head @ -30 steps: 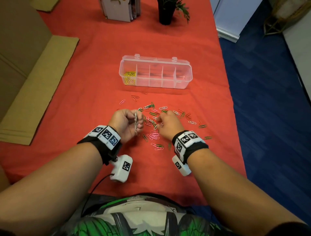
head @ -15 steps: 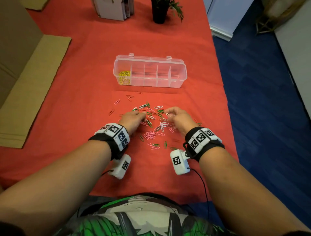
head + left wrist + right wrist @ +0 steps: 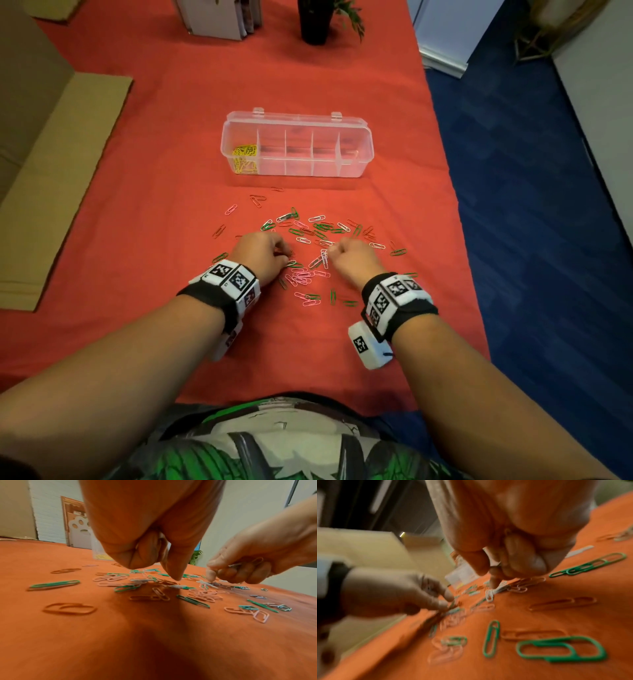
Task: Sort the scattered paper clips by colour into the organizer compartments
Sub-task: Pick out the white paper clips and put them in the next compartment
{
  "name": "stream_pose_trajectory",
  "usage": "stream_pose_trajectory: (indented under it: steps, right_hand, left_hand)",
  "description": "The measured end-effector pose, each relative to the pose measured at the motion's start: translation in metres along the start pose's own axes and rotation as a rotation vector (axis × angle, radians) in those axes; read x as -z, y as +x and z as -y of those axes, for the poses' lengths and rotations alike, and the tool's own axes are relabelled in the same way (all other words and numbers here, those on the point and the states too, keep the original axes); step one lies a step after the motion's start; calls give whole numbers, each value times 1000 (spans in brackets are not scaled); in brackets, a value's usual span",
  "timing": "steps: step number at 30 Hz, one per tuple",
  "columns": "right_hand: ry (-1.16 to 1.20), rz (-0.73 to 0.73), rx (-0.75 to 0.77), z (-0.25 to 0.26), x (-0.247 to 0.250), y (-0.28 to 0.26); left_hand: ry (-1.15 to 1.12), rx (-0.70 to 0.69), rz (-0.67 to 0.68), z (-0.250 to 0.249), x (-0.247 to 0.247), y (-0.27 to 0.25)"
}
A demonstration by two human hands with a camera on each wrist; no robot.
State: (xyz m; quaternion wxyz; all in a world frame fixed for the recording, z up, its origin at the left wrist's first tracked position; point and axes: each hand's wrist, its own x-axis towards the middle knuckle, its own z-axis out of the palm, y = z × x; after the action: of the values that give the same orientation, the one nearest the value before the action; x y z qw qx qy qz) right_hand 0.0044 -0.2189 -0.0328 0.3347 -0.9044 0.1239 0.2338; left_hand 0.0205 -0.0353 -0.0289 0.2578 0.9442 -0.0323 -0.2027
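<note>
Since a second ago, both hands have been lowered onto the scattered green, pink, white and orange paper clips [image 3: 308, 253] on the red tablecloth [image 3: 164, 192]. A bunch of white clips is gripped in the curled right hand [image 3: 352, 258]. The left hand [image 3: 262, 255] is curled, its fingertips [image 3: 175, 576] touching clips. Yellow clips [image 3: 245, 159] are seen in the leftmost compartment of the clear plastic organizer [image 3: 356, 137], beyond the pile.

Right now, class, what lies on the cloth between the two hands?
In the head view, a loose cluster of pink paper clips, with some green and white ones, lies between the left hand and right hand.
</note>
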Motion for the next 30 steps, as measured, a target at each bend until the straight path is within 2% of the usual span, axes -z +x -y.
stream_pose_trajectory:
  steps: [4, 7, 11, 14, 17, 20, 22, 24, 27, 30]
  right_hand:
    - [-210, -133, 72, 0, -11, -4]
    - [-275, -131, 114, 4, -17, -4]
    - [-306, -106, 128, 7, -19, -2]
    - [-180, -106, 126, 8, -10, 4]
    - [142, -100, 49, 8, 3, 8]
    - [604, -80, -47, 9, 13, 6]
    - [856, -13, -83, 10, 19, 4]
    - [1064, 46, -88, 10, 24, 1]
    - [1237, 100, -132, 12, 29, -2]
    - [1033, 64, -147, 12, 23, 1]
  left_hand:
    - [6, 9, -3, 7, 1, 0]
    - [68, -41, 18, 3, -1, -2]
    - [143, -69, 57, 2, -4, -4]
    - [71, -45, 78, 5, -2, -3]
    - [-235, 40, 80, 2, 2, -2]
    - [-842, 220, 106, -9, 10, -3]
    - [-1234, 331, 216, -14, 20, -4]
    - [-1480, 313, 372, -17, 31, -6]
    - [-1615, 255, 469, -19, 38, -6]
    - [-1524, 322, 425, -26, 37, -2]
